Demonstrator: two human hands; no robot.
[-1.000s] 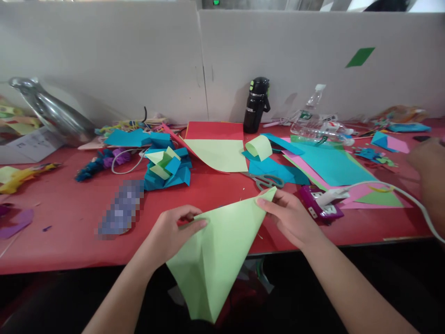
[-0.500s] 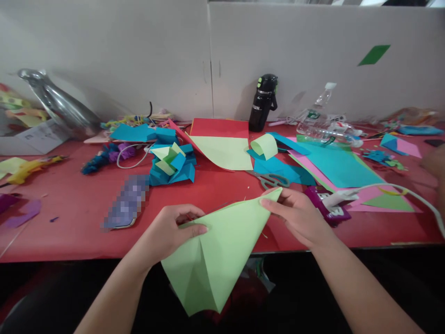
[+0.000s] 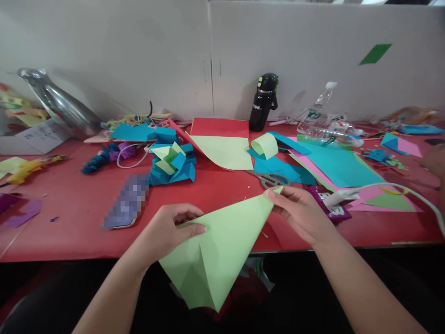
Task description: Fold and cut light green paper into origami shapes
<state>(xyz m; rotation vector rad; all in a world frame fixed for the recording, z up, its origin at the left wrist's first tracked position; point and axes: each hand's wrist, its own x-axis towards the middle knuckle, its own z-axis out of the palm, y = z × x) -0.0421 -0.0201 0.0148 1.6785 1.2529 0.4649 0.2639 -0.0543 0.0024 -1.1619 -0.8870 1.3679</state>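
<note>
A light green sheet of paper (image 3: pixel 225 246), folded over into a pointed shape, hangs between my two hands above the table's front edge. My left hand (image 3: pixel 179 227) pinches its upper left edge, thumb on the near side and fingers behind. At the upper right, my right hand (image 3: pixel 297 208) grips the narrow corner between thumb and fingers. Just beyond the right hand lie grey-handled scissors (image 3: pixel 274 180). A blue and green folded paper piece (image 3: pixel 172 162) sits behind the left hand.
The red table (image 3: pixel 69 236) carries a blurred phone-like object (image 3: pixel 127 202), stacked coloured sheets (image 3: pixel 344 164), a purple box (image 3: pixel 330 204) with a white cable, clear plastic bottles (image 3: pixel 323 132), a black flask (image 3: pixel 263 102) and a metal jug (image 3: pixel 62 104). Another person's hand (image 3: pixel 434 162) shows at right.
My right thumb has slid a little further toward the paper's corner. The paper has shifted slightly, and its top edge lies flatter together. The left hand is almost unmoved.
</note>
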